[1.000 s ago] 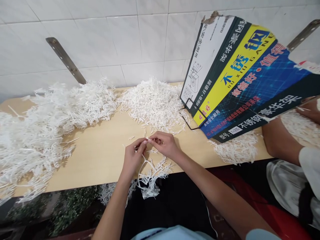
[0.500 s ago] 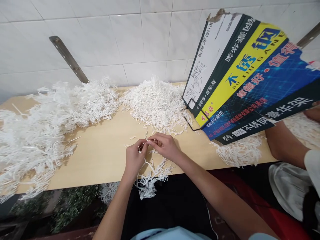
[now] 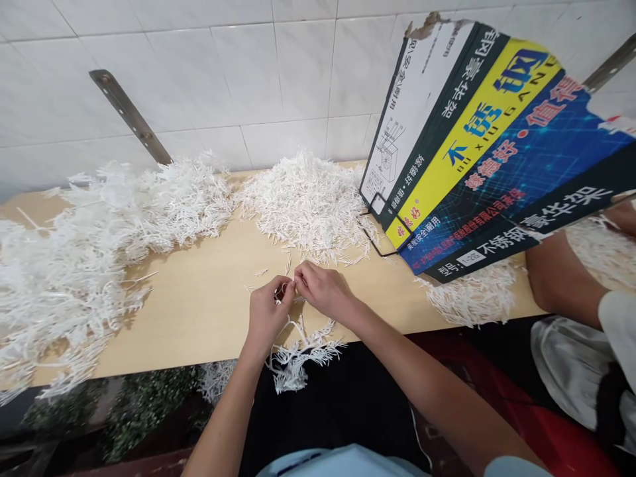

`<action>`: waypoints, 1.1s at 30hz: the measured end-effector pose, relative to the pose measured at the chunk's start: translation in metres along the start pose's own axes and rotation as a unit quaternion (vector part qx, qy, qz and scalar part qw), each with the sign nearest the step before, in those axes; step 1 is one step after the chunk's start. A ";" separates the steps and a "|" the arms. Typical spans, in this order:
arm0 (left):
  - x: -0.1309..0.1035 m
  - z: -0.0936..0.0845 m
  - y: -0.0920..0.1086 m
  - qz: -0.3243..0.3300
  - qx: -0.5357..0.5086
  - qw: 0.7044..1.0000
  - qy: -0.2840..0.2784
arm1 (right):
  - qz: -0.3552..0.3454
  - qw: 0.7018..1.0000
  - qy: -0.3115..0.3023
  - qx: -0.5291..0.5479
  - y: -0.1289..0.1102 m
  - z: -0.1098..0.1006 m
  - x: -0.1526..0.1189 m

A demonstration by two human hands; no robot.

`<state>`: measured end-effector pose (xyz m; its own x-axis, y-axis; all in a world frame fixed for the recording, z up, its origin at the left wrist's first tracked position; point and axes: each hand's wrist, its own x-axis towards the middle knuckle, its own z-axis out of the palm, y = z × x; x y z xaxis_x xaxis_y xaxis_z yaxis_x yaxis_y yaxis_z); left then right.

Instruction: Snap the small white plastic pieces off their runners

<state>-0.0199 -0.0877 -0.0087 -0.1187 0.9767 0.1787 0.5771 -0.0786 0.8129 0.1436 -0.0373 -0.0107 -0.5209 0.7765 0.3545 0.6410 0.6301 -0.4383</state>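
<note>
My left hand pinches a thin part of a white branched plastic strand. The rest of that white strand cluster hangs below it over the table's front edge. Right beside it, my right hand is closed with its fingertips meeting the left ones; what lies between its fingers is too small to make out. Behind both hands is a heap of small white plastic pieces. A large tangle of white branched strands covers the left part of the wooden table.
A printed cardboard sheet stands at the right in a black wire holder. Beyond it a person's arm rests near more white pieces. A metal bracket is on the tiled wall.
My right hand has turned slightly, its fingers bunched closer at the left fingertips. My left hand has barely moved. The whole view has shifted a little.
</note>
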 end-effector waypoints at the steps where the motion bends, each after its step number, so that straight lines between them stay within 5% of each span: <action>1: 0.000 0.000 0.001 -0.003 -0.005 1.000 -0.001 | -0.009 1.000 0.001 -0.024 0.000 0.001 0.000; 7: -0.003 -0.003 0.003 -0.033 -0.028 0.999 0.008 | 0.100 0.989 0.096 -0.054 0.008 0.003 0.004; 10: -0.004 -0.004 0.004 -0.041 -0.073 0.996 0.010 | 0.076 0.986 0.149 -0.013 0.009 -0.003 0.004; 13: -0.003 -0.004 0.003 -0.044 -0.087 0.995 0.003 | 0.027 0.980 0.193 0.045 0.006 -0.018 -0.005; 16: -0.003 -0.003 0.002 -0.048 -0.073 0.996 0.003 | 0.065 0.967 0.211 0.130 0.003 -0.048 -0.031; 20: -0.002 -0.002 0.003 -0.053 -0.072 0.996 0.015 | 0.174 0.963 0.082 0.191 0.003 -0.096 -0.093; 23: -0.001 0.001 0.002 -0.048 -0.066 0.997 0.011 | 0.254 0.952 -0.102 0.134 0.010 -0.116 -0.146; 26: 0.001 0.002 0.000 -0.029 -0.057 0.998 -0.005 | 0.317 0.909 -0.264 0.051 0.024 -0.112 -0.184; 31: 0.000 0.000 0.000 -0.030 -0.071 0.997 -0.011 | 0.390 0.838 -0.353 -0.144 0.045 -0.084 -0.199; 33: -0.001 -0.001 0.001 -0.036 -0.085 0.996 -0.007 | 0.381 0.833 -0.369 -0.156 0.039 -0.080 -0.194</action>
<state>-0.0203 -0.0895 -0.0073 -0.1432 0.9836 0.1094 0.4230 -0.0391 0.9053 0.3146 -0.1631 -0.0298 -0.0275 0.8118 -0.5832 0.9995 0.0141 -0.0275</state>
